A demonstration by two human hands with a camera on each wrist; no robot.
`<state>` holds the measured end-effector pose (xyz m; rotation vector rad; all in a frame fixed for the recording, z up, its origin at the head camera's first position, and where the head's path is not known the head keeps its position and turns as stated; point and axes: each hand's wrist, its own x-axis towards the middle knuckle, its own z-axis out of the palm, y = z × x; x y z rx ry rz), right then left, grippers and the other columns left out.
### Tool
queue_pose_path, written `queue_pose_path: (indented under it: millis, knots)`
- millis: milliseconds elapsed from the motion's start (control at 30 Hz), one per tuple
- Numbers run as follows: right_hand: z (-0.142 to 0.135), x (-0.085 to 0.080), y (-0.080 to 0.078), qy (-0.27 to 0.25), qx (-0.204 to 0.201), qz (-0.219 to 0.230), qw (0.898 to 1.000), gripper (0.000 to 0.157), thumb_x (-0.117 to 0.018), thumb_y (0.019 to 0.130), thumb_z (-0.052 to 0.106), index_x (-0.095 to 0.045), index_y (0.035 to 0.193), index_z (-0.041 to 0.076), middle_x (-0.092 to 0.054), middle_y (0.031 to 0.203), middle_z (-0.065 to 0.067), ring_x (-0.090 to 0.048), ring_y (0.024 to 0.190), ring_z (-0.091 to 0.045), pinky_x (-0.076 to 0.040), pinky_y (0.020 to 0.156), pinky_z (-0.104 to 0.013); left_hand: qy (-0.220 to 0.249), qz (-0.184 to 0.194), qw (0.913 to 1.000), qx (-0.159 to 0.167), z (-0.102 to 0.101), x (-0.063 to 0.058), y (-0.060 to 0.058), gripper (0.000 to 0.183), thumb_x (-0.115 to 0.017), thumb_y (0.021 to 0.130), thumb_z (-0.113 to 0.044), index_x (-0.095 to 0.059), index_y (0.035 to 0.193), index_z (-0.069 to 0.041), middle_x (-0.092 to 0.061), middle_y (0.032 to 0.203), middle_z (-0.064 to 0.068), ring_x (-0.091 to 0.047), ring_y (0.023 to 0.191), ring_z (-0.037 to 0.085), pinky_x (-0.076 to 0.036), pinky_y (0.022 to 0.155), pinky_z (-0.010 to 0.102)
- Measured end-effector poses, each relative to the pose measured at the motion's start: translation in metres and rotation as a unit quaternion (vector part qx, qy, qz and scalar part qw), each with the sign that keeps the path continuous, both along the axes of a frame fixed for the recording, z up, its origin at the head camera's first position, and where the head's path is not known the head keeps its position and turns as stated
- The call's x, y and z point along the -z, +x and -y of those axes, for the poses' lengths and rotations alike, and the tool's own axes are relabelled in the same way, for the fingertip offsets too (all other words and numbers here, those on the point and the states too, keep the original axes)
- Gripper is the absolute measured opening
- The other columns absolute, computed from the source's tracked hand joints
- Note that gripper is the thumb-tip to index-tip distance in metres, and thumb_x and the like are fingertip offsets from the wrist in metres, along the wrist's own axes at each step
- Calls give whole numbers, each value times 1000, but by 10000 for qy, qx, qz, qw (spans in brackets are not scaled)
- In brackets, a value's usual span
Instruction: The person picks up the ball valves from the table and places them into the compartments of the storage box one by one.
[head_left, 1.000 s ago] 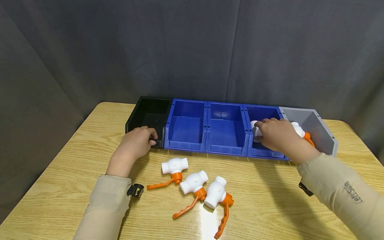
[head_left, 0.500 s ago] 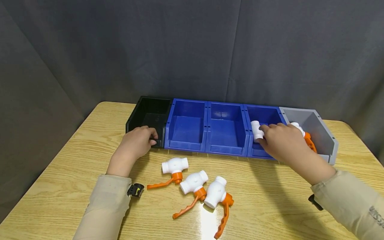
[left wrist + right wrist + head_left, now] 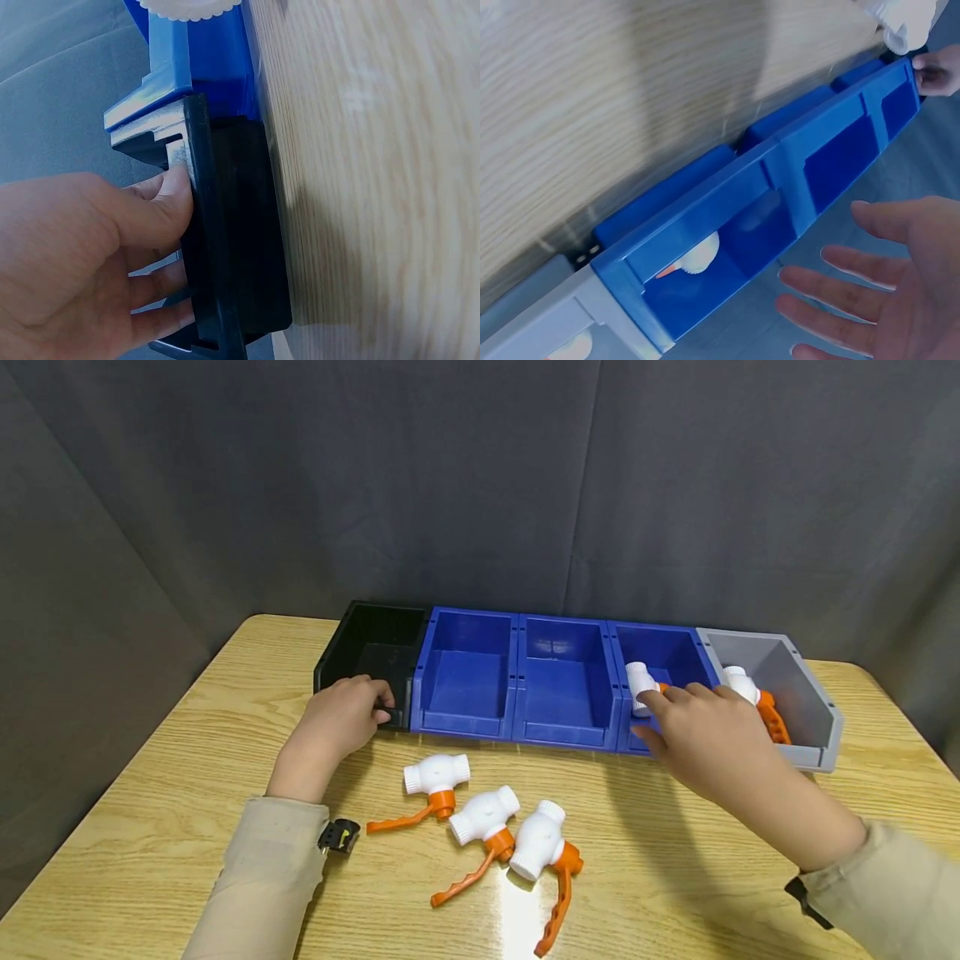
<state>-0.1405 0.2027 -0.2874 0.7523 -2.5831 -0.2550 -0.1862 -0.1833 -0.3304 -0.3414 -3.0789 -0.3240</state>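
Note:
My left hand (image 3: 341,714) grips the front lip of the black bin (image 3: 386,631) at the left end of the row. In the left wrist view the thumb (image 3: 176,196) presses on the lip, with the other fingers behind it. My right hand (image 3: 712,731) is over the front of the rightmost blue bin (image 3: 671,639), fingers spread and holding nothing. Inside that bin lies a white ball valve (image 3: 639,681) with an orange handle, mostly covered by the hand in the head view. Another ball valve (image 3: 738,683) lies in the grey bin (image 3: 817,685).
Three more ball valves, a left one (image 3: 437,774), a middle one (image 3: 483,816) and a right one (image 3: 538,843), lie on the wooden table (image 3: 225,727) before the bins. Two more blue bins (image 3: 476,631) stand mid-row. A dark curtain (image 3: 480,485) hangs behind.
My right hand has let go of the ball valve in the rightmost blue bin and drawn back toward the front right, its fingers opening. My left hand has stayed on the black bin.

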Motion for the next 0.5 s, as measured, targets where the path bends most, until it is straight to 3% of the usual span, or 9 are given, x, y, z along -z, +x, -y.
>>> queue_pose_path:
  millis: [100, 333, 500]
  knots:
    - [4, 1, 5, 109, -187, -115, 9997, 34, -82, 80, 26, -70, 99, 1, -70, 82, -14, -64, 66, -30, -53, 59, -44, -1, 11, 10000, -8, 0, 0, 0, 12, -69, 94, -14, -69, 104, -7, -66, 102, 12, -61, 96, 33, -50, 85, 51]
    - [14, 4, 15, 118, -440, -49, 9989, 36, -83, 78, 26, -71, 100, 1, -71, 86, -13, -63, 75, -31, -49, 58, -41, 3, 0, 10000, -8, 0, 0, 0, 12, -69, 94, -14, -69, 104, -7, -66, 103, 13, -61, 96, 33, -50, 85, 51]
    - [20, 9, 21, 95, -606, -103, 9981, 33, -84, 77, 24, -70, 97, 2, -68, 82, -10, -63, 72, -29, -48, 56, -39, -1, 7, 10000, -11, 0, 1, 0, 13, -69, 94, -14, -69, 104, -6, -66, 102, 12, -61, 96, 33, -50, 85, 51]
